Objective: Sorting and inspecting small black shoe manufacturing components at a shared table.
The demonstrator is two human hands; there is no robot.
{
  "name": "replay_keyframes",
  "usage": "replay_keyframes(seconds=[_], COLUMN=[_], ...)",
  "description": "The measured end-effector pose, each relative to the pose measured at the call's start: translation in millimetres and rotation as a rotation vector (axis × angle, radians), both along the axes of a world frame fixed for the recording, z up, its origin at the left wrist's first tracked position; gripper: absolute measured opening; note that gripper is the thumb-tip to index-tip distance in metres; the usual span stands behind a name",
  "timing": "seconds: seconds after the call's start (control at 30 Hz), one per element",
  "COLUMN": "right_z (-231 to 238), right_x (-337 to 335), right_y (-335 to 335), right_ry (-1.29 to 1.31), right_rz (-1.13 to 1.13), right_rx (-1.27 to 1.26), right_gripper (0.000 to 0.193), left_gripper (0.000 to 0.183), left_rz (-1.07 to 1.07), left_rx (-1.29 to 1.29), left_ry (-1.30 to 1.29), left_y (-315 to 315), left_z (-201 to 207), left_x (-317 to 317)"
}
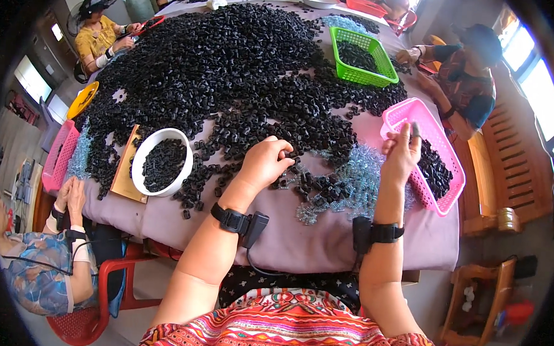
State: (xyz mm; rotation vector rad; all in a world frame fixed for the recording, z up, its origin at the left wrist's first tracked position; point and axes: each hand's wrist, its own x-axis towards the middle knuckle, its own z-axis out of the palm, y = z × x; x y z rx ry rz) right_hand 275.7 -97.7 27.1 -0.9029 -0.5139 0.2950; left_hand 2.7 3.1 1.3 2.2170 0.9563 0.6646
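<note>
My left hand (265, 163) is closed in a pinch at the near edge of the pile of black plastic pieces (232, 72), with a small dark piece showing at its fingertips. My right hand (402, 155) is raised at the left side of a pink basket (436, 127), its fingers stretched out and one tip covered in grey. I see nothing held in it. Black pieces (435, 170) lie inside that basket. Between my hands, clear bluish plastic pieces (357, 179) are spread on the cloth, mixed with loose black ones.
Left of my left hand stand a white round tub (186, 175) of black pieces and a wooden board (124, 172). A green basket (386, 69) sits farther back. Co-workers sit around the cloth-covered table (311, 242), one at left with hands together. A red chair (108, 283) stands at lower left.
</note>
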Motion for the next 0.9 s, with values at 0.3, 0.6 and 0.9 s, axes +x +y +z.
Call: replay_keyframes(seconds=[0.3, 0.6, 0.9], right_z=[2.8, -4.2, -15.6], right_x=[-40.4, -103.4, -111.4], right_y=[6.2, 6.9, 10.1], right_ry=[-0.375, -1.244, -1.313], right_rz=[0.244, 0.340, 0.322], right_rx=[-0.437, -0.946, -0.930], right_gripper=[0.016, 0.018, 0.017], left_gripper=[0.021, 0.024, 0.019], left_rz=[-0.049, -0.157, -0.121], left_rx=[0.011, 0.236, 0.208], left_ry=[0.071, 0.015, -0.019], left_y=[0.9, -4.1, -3.9], left_z=[-3.0, -9.0, -8.5], left_x=[-1.4, 1.5, 4.1])
